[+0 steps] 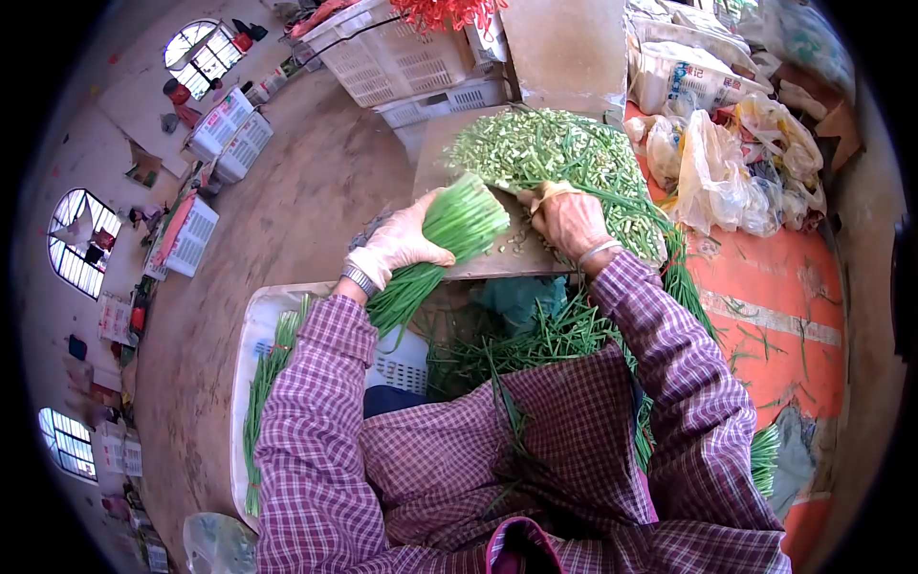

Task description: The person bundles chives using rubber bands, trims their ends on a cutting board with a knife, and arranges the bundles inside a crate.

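My left hand (406, 239), with a pale glove and a watch at the wrist, is wrapped round a thick bundle of green stalks (466, 218); its evenly cut ends point up and right. My right hand (569, 222) is closed round the handle of a knife (507, 188), whose dark blade reaches left to the bundle's cut ends. Both hands are over the near part of a board (435, 153). Beyond them lies a large heap of short cut stalk pieces (564, 143), with long green stalks across it.
A white crate (251, 335) with stalks stands at my left. Loose stalks (545, 344) lie below the board. Plastic bags (722, 177) rest on the orange surface (765, 287) at right. White crates (392, 57) stand ahead. A person in red (180, 100) is far left.
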Action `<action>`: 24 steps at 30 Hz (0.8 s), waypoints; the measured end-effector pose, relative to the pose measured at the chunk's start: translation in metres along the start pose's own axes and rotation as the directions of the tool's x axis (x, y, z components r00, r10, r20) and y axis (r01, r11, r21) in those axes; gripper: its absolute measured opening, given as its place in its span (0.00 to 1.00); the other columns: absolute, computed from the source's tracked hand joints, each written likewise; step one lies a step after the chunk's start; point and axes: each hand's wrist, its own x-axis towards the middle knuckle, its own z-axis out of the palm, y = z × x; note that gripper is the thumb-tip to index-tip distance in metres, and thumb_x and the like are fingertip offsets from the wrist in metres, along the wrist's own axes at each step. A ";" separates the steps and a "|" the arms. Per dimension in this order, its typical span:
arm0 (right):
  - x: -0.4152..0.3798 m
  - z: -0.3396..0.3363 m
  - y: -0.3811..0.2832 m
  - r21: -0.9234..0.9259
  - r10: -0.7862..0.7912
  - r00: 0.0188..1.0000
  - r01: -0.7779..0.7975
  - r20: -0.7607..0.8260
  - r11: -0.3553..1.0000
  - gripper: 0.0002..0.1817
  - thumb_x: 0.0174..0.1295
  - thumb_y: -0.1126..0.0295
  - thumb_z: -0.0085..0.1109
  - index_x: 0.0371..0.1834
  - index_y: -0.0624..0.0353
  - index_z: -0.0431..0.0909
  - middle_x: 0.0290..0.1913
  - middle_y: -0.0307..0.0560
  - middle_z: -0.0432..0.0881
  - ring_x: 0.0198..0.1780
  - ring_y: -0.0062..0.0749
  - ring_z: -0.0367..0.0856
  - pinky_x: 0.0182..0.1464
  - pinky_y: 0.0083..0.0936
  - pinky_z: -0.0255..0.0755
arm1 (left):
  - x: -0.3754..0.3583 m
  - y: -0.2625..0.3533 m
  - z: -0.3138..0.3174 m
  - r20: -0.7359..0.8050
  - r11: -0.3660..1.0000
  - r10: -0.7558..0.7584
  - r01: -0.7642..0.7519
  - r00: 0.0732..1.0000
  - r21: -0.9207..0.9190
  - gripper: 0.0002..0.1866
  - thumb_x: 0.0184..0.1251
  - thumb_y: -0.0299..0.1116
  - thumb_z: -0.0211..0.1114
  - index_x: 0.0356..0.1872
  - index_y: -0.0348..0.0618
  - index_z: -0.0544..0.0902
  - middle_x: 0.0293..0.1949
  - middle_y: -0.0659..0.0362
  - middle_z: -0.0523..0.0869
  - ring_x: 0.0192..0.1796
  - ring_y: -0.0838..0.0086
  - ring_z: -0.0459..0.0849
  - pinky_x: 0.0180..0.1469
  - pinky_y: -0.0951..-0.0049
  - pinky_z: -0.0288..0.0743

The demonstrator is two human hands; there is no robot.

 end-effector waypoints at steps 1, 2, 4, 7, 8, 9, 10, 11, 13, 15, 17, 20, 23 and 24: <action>-0.001 -0.012 0.001 0.094 0.065 0.998 -0.065 0.008 0.993 0.16 0.67 0.55 0.61 0.40 0.58 0.81 0.36 0.57 0.86 0.37 0.49 0.88 0.40 0.44 0.81 | 0.003 0.006 0.001 0.044 0.999 -0.037 0.038 0.998 -0.012 0.63 0.40 0.38 0.85 0.81 0.42 0.57 0.67 0.43 0.79 0.71 0.58 0.76 0.75 0.67 0.64; -0.005 -0.019 0.005 0.160 0.122 0.992 -0.118 -0.013 0.980 0.16 0.71 0.55 0.57 0.40 0.59 0.80 0.35 0.61 0.87 0.35 0.52 0.88 0.40 0.46 0.80 | 0.006 0.012 -0.005 0.082 0.994 -0.103 0.099 0.991 0.055 0.65 0.40 0.41 0.85 0.82 0.41 0.55 0.69 0.41 0.77 0.73 0.56 0.74 0.76 0.66 0.62; -0.020 -0.036 0.016 0.254 0.100 0.995 -0.094 -0.013 0.963 0.16 0.73 0.55 0.55 0.45 0.58 0.82 0.36 0.58 0.87 0.36 0.56 0.87 0.40 0.46 0.79 | 0.001 0.023 -0.009 0.114 0.978 -0.181 0.167 0.977 0.121 0.67 0.39 0.44 0.85 0.82 0.40 0.53 0.71 0.40 0.74 0.75 0.54 0.71 0.77 0.66 0.61; -0.048 -0.056 0.011 0.389 0.024 0.987 0.040 -0.157 0.920 0.16 0.72 0.59 0.57 0.50 0.62 0.81 0.37 0.55 0.87 0.38 0.59 0.85 0.41 0.45 0.78 | 0.003 0.034 -0.012 -0.117 0.961 0.010 0.022 0.993 0.275 0.73 0.37 0.52 0.86 0.82 0.35 0.48 0.76 0.37 0.65 0.79 0.51 0.63 0.80 0.64 0.57; -0.057 -0.060 0.004 0.437 0.026 0.980 0.065 -0.199 0.897 0.15 0.72 0.61 0.57 0.50 0.62 0.81 0.39 0.56 0.86 0.39 0.59 0.85 0.41 0.45 0.77 | 0.004 0.044 -0.011 -0.160 0.933 0.040 0.020 0.986 0.360 0.75 0.35 0.55 0.86 0.82 0.33 0.48 0.78 0.36 0.60 0.81 0.49 0.59 0.81 0.63 0.54; -0.065 -0.066 -0.005 0.482 0.028 0.970 0.093 -0.240 0.871 0.15 0.72 0.63 0.58 0.51 0.63 0.80 0.41 0.58 0.85 0.40 0.59 0.85 0.42 0.44 0.76 | 0.005 0.053 -0.008 -0.203 0.897 0.073 0.025 0.976 0.441 0.77 0.34 0.58 0.86 0.81 0.31 0.47 0.80 0.35 0.56 0.82 0.48 0.56 0.82 0.62 0.52; -0.073 -0.075 -0.014 0.625 0.096 0.992 -0.026 -0.079 0.780 0.14 0.71 0.66 0.58 0.52 0.65 0.79 0.45 0.60 0.83 0.42 0.60 0.84 0.43 0.44 0.75 | 0.011 0.058 0.003 -0.182 0.843 -0.002 0.100 0.983 0.529 0.79 0.32 0.63 0.85 0.82 0.31 0.46 0.80 0.34 0.54 0.82 0.45 0.54 0.83 0.59 0.49; -0.081 -0.079 -0.021 0.627 0.156 0.986 -0.154 0.053 0.764 0.14 0.71 0.67 0.57 0.53 0.66 0.79 0.47 0.63 0.80 0.44 0.60 0.83 0.44 0.45 0.75 | 0.017 0.063 0.014 -0.155 0.800 -0.076 0.153 0.985 0.580 0.80 0.31 0.65 0.84 0.82 0.32 0.45 0.80 0.35 0.54 0.83 0.44 0.52 0.83 0.54 0.48; -0.096 -0.066 -0.029 0.573 0.077 0.981 0.041 -0.179 0.818 0.15 0.72 0.66 0.57 0.54 0.66 0.78 0.41 0.63 0.81 0.41 0.61 0.83 0.43 0.46 0.75 | 0.024 0.064 0.038 -0.144 0.793 -0.173 0.224 0.974 0.567 0.81 0.30 0.66 0.85 0.82 0.32 0.45 0.80 0.36 0.56 0.82 0.46 0.55 0.81 0.49 0.51; -0.112 -0.068 -0.034 0.513 0.074 0.980 0.033 -0.187 0.858 0.15 0.73 0.65 0.57 0.56 0.64 0.78 0.36 0.62 0.83 0.39 0.60 0.84 0.40 0.46 0.76 | 0.030 0.065 0.054 -0.227 0.747 -0.109 0.231 0.968 0.624 0.80 0.28 0.65 0.86 0.81 0.33 0.48 0.77 0.39 0.63 0.79 0.48 0.62 0.77 0.44 0.59; -0.124 -0.067 -0.038 0.442 0.108 0.985 -0.038 -0.133 0.896 0.15 0.74 0.63 0.56 0.56 0.62 0.78 0.32 0.59 0.84 0.36 0.59 0.85 0.37 0.45 0.77 | 0.035 0.071 0.054 -0.219 0.720 -0.221 0.310 0.950 0.620 0.78 0.27 0.62 0.87 0.80 0.35 0.52 0.71 0.42 0.71 0.74 0.49 0.70 0.73 0.44 0.65; -0.128 -0.068 -0.046 0.447 0.134 0.985 -0.072 -0.109 0.892 0.14 0.76 0.60 0.54 0.53 0.59 0.79 0.31 0.59 0.85 0.33 0.57 0.86 0.35 0.45 0.77 | 0.041 0.068 0.048 -0.210 0.728 -0.242 0.320 0.947 0.606 0.72 0.28 0.61 0.88 0.77 0.36 0.60 0.64 0.44 0.80 0.67 0.51 0.79 0.68 0.51 0.72; -0.129 -0.064 -0.049 0.418 0.166 0.984 -0.125 -0.062 0.900 0.14 0.78 0.58 0.52 0.48 0.58 0.79 0.28 0.58 0.84 0.30 0.56 0.85 0.33 0.46 0.77 | 0.042 0.073 0.045 -0.169 0.742 -0.286 0.329 0.943 0.583 0.64 0.30 0.59 0.87 0.72 0.37 0.67 0.59 0.44 0.83 0.62 0.52 0.83 0.64 0.56 0.77; -0.129 -0.062 -0.049 0.414 0.162 0.985 -0.125 -0.055 0.902 0.14 0.78 0.59 0.52 0.46 0.58 0.79 0.27 0.58 0.83 0.29 0.56 0.84 0.31 0.46 0.76 | 0.042 0.073 0.045 -0.170 0.747 -0.285 0.330 0.943 0.577 0.60 0.31 0.58 0.87 0.68 0.37 0.71 0.57 0.45 0.85 0.59 0.53 0.85 0.61 0.58 0.80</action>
